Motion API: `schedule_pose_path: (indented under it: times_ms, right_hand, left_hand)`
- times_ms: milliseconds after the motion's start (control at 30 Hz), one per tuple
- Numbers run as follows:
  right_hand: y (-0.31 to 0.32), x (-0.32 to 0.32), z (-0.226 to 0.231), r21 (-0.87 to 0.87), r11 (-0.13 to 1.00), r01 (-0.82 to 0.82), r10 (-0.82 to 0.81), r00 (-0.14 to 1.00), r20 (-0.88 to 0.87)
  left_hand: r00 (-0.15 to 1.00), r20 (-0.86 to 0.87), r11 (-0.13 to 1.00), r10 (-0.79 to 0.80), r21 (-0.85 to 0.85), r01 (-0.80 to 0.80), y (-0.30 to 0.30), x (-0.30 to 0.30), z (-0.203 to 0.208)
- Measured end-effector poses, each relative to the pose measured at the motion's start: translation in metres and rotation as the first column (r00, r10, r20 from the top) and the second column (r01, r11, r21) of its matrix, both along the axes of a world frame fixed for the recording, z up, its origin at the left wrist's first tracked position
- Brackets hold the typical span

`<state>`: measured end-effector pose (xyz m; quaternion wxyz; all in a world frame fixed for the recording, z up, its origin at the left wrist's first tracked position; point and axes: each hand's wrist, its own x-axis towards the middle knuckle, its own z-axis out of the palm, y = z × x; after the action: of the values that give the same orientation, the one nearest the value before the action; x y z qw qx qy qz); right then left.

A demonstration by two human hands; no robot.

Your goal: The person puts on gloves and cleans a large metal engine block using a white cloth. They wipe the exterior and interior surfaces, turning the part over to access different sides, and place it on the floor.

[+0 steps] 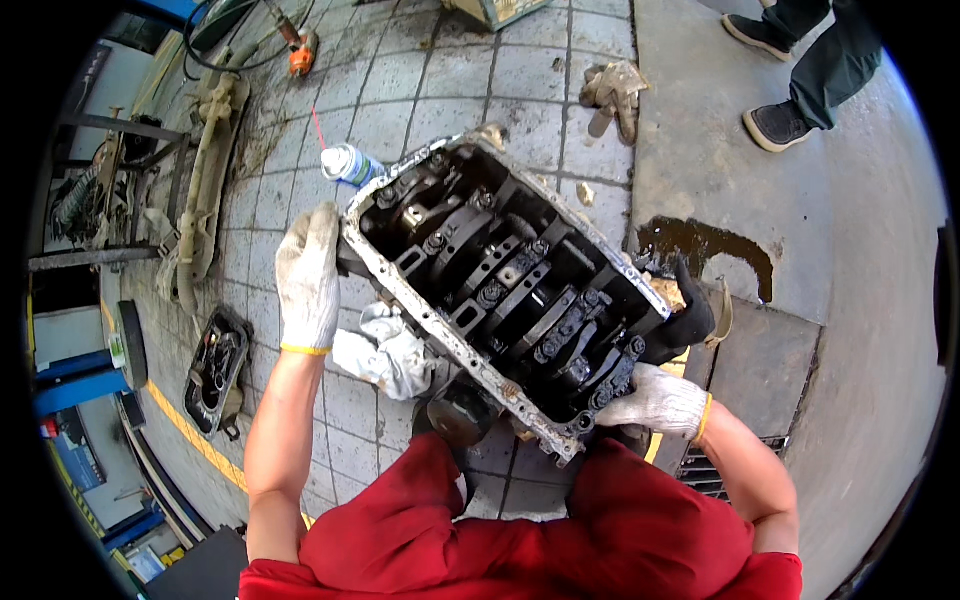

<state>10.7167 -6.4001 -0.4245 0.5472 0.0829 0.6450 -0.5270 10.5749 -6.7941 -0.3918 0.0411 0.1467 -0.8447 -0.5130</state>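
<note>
An engine block (400, 285) lies tilted in front of me, its open underside up, with the crankshaft (465, 240) and dark, oily bearing caps showing inside. White cotton gloves with yellow cuffs cover both hands. My left hand (308, 280) is closed at the block's left side, fingers together near a dark bracket; its fingertips are partly hidden. At the near right corner, my right hand (660, 402) grips the block's end, with some fingers out of sight. A round dark oil filter (462, 412) sticks out below the near edge, above my shoes.
Beside the block are a crumpled white cloth (388, 355) and a spray can (350, 165). A dirty glove (615, 92) and an oil puddle (715, 250) lie on the floor. An oil pan (217, 370) sits at left, a floor grate (705, 472) at right. Another person's shoe (778, 127) stands far right.
</note>
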Motion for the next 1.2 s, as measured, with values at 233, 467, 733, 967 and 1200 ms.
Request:
schedule_pose_path:
  times_ms: [233,467,733,967,1200]
  right_hand:
    - [-0.001,0.014,-0.002,0.330,0.939,-0.094,0.221,0.901,-0.373]
    - [-0.002,0.008,0.004,0.411,0.900,-0.148,0.317,0.869,-0.379]
    - [0.009,0.024,-0.048,0.362,0.910,-0.203,0.367,0.801,-0.473]
    - [0.016,0.024,-0.055,0.227,0.955,-0.193,0.289,0.788,-0.543]
    - [0.012,0.007,-0.028,0.143,0.974,-0.174,0.218,0.889,-0.402]
  left_hand:
    - [1.000,0.024,1.000,0.007,0.023,-0.008,-0.006,-0.001,-0.012]
    - [1.000,0.022,1.000,0.016,-0.018,-0.016,-0.003,0.000,-0.019]
    - [0.992,0.020,0.992,0.123,-0.035,-0.123,-0.007,0.008,-0.039]
    - [0.992,0.098,0.988,0.077,-0.143,-0.063,0.000,0.007,-0.024]
    - [0.999,-0.024,0.990,0.022,-0.135,-0.025,0.000,-0.005,-0.018]
